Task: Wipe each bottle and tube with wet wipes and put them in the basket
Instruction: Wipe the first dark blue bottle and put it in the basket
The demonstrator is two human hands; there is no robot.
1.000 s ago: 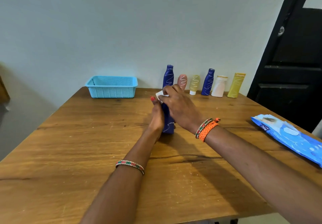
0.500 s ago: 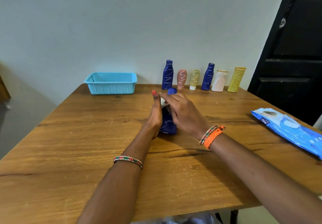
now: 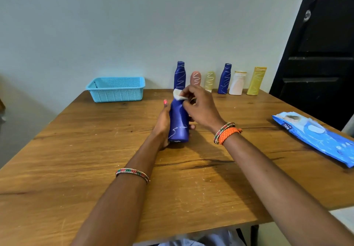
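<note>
Risen since a moment ago — right hand (image 3: 201,109) now up at the neck with the wet wipe (image 3: 178,94) pinched between thumb and fingertips, where it earlier lay lower across the body. Nearest, left hand (image 3: 162,125) wrapped round the blue bottle (image 3: 179,123), thumb up one side and fingertips showing past the other, base apparently resting on the wooden table (image 3: 76,169). Still streaked with white scribbles low on the body, so wiping looks unfinished.

Risks from here, as a judgement: a damp surface slipping in the left grip; a small wadded wipe missing the lower marks; a tipped bottle rolling toward the wipes pack (image 3: 314,140) at right. Farther back, light blue basket (image 3: 116,89) well apart at left, holding nothing visible — six more bottles and tubes (image 3: 224,80) lined against the wall, easily knocked by a careless reach.
</note>
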